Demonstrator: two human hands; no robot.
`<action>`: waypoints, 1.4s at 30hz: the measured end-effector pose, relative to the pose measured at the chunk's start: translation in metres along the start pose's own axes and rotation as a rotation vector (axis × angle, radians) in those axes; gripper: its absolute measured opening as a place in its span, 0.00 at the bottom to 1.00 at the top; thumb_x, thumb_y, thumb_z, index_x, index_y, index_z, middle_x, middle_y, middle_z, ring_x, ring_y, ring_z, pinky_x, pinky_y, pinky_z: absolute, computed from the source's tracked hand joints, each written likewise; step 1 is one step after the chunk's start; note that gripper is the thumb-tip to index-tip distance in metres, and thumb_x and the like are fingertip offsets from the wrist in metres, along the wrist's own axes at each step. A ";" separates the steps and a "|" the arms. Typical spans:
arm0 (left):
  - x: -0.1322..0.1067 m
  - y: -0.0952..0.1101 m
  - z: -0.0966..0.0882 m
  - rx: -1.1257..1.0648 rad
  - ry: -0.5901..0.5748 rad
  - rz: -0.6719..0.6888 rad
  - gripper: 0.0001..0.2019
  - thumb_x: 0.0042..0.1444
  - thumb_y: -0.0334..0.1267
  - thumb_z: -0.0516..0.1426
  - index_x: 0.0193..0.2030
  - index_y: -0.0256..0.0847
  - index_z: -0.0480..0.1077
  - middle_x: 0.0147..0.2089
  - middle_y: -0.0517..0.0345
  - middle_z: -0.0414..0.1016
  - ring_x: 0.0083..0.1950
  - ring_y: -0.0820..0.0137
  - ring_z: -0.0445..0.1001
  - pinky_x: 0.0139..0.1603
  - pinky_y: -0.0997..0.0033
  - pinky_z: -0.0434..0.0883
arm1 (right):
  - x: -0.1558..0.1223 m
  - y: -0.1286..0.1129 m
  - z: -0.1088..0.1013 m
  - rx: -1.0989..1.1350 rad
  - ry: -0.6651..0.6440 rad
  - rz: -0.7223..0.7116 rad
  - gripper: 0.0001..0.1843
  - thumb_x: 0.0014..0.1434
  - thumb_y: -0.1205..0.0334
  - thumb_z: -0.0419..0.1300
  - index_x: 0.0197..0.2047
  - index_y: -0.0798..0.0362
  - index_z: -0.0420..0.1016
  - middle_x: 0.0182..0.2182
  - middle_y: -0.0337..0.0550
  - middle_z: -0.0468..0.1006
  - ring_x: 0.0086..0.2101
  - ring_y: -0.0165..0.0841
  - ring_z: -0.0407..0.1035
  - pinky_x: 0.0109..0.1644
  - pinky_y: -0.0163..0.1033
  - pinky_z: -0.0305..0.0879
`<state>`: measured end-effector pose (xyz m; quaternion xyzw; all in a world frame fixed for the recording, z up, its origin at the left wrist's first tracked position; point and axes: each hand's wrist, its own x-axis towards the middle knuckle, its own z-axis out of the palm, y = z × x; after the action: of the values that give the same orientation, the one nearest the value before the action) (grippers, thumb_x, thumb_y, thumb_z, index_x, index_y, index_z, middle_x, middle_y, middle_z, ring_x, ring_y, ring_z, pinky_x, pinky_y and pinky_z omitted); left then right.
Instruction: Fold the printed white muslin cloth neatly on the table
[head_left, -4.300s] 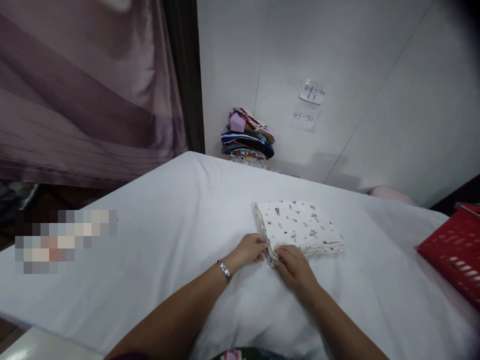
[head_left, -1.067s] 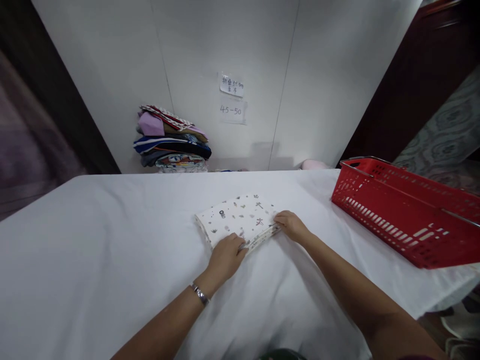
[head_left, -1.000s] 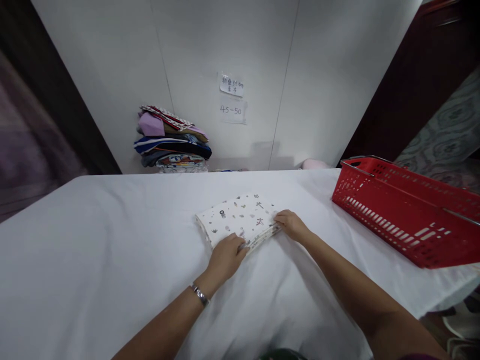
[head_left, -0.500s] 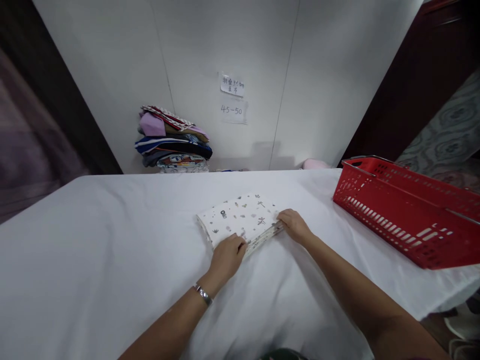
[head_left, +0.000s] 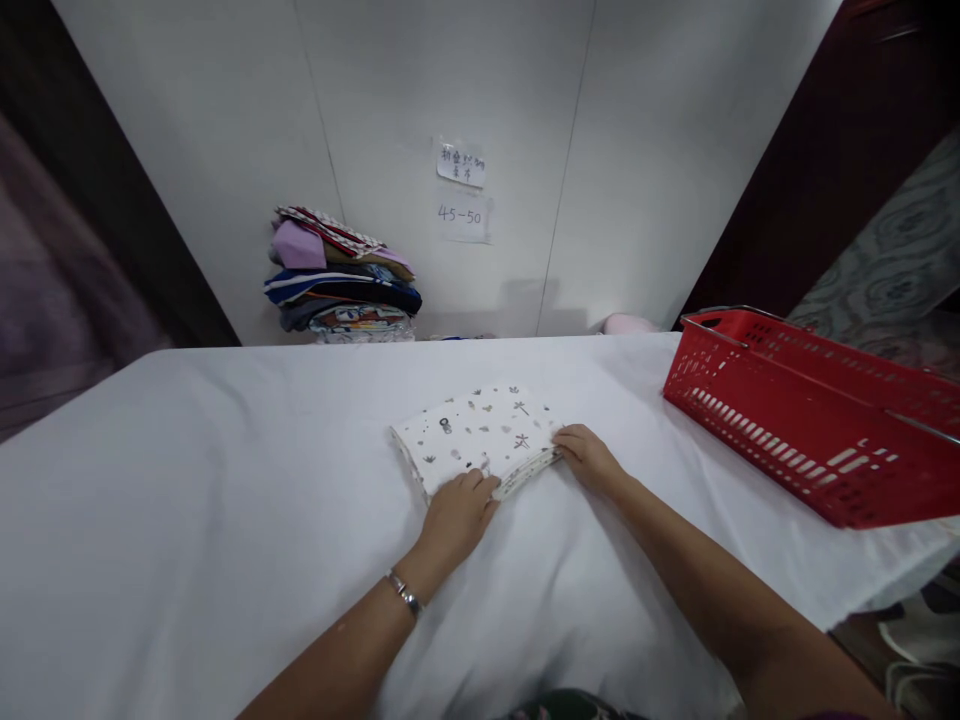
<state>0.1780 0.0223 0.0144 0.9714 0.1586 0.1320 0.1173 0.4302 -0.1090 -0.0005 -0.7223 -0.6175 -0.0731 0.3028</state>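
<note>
At the head view's lower edge, listed first, what you see only in part: your forearms, cut off by the frame, and a scrap of dark, flowered fabric. Red basket, perforated, with metal handles: cut off at right, contents out of sight. Pinkish object behind the table's far edge: mostly hidden, kind unclear. Underside of the cloth and your thumbs' hold: hard to make out.

One folded cloth, white with small grey and brown motifs, several layers thick: lying flat before you, between and beyond your hands. Left hand, silver bracelet at the wrist: fingers loosely curled over the near edge. Right hand: fingers bent, tips touching the right corner. Whether either pinches the layers, you cannot tell.

Table, under a white, lightly creased covering. Beyond it, pale wall with two handwritten paper notes, the upper in characters, the lower reading "45-50"; stack of folded textiles against it; mauve curtain, blurred, at left.
</note>
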 end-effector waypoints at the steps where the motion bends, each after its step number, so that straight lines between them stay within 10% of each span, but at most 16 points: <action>1: 0.000 0.000 -0.001 0.001 -0.016 0.004 0.10 0.59 0.36 0.49 0.47 0.44 0.65 0.40 0.56 0.68 0.39 0.68 0.66 0.37 0.68 0.62 | 0.001 0.000 0.000 0.034 -0.006 0.060 0.12 0.58 0.64 0.52 0.40 0.52 0.75 0.42 0.47 0.75 0.45 0.36 0.67 0.48 0.43 0.64; 6: 0.002 0.002 -0.005 0.019 -0.049 0.023 0.10 0.60 0.36 0.47 0.44 0.45 0.67 0.39 0.57 0.67 0.37 0.69 0.66 0.34 0.69 0.61 | 0.023 0.007 0.001 0.104 -0.046 0.453 0.13 0.56 0.58 0.52 0.30 0.53 0.75 0.30 0.41 0.78 0.34 0.33 0.71 0.38 0.36 0.66; 14: -0.003 0.006 -0.003 0.095 -0.016 0.022 0.12 0.61 0.35 0.46 0.44 0.45 0.68 0.38 0.56 0.67 0.37 0.68 0.65 0.36 0.68 0.61 | 0.036 0.018 0.021 -0.024 0.007 0.591 0.10 0.50 0.59 0.56 0.35 0.53 0.73 0.30 0.42 0.77 0.30 0.34 0.71 0.32 0.36 0.65; 19: -0.012 0.006 -0.003 0.074 0.018 0.042 0.11 0.61 0.33 0.46 0.42 0.43 0.68 0.38 0.55 0.68 0.39 0.67 0.64 0.39 0.66 0.62 | 0.032 0.018 0.016 -0.089 -0.030 0.546 0.11 0.51 0.60 0.55 0.38 0.52 0.73 0.30 0.42 0.77 0.31 0.35 0.72 0.34 0.38 0.66; 24: -0.014 0.007 -0.003 0.057 0.015 0.036 0.10 0.60 0.30 0.46 0.39 0.42 0.68 0.38 0.54 0.68 0.40 0.67 0.64 0.39 0.65 0.62 | 0.062 -0.013 0.023 -0.127 -0.072 0.324 0.23 0.52 0.65 0.55 0.53 0.54 0.68 0.53 0.52 0.68 0.54 0.41 0.61 0.56 0.46 0.56; 28: -0.016 0.007 0.001 0.043 0.030 0.031 0.11 0.61 0.31 0.45 0.39 0.42 0.69 0.37 0.54 0.68 0.39 0.67 0.64 0.39 0.65 0.62 | 0.078 -0.049 0.048 -0.146 -0.266 0.096 0.29 0.58 0.53 0.52 0.61 0.54 0.57 0.63 0.53 0.53 0.62 0.44 0.43 0.61 0.53 0.44; 36: 0.009 -0.010 -0.027 -0.117 0.005 -0.052 0.17 0.62 0.43 0.44 0.32 0.42 0.70 0.35 0.57 0.72 0.38 0.69 0.69 0.39 0.68 0.64 | 0.064 -0.057 0.072 -0.197 -0.433 0.110 0.33 0.61 0.42 0.41 0.64 0.51 0.52 0.65 0.52 0.46 0.63 0.46 0.39 0.62 0.56 0.37; 42: 0.049 -0.058 -0.018 0.158 0.182 -0.323 0.24 0.56 0.48 0.50 0.55 0.36 0.64 0.63 0.43 0.56 0.65 0.52 0.48 0.62 0.49 0.44 | 0.064 -0.059 0.068 -0.194 -0.453 0.118 0.33 0.61 0.42 0.41 0.64 0.52 0.52 0.65 0.53 0.46 0.63 0.46 0.38 0.62 0.56 0.37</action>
<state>0.2014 0.0962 0.0263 0.9235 0.3324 0.1859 0.0453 0.3710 -0.0160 -0.0041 -0.7808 -0.6164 0.0496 0.0896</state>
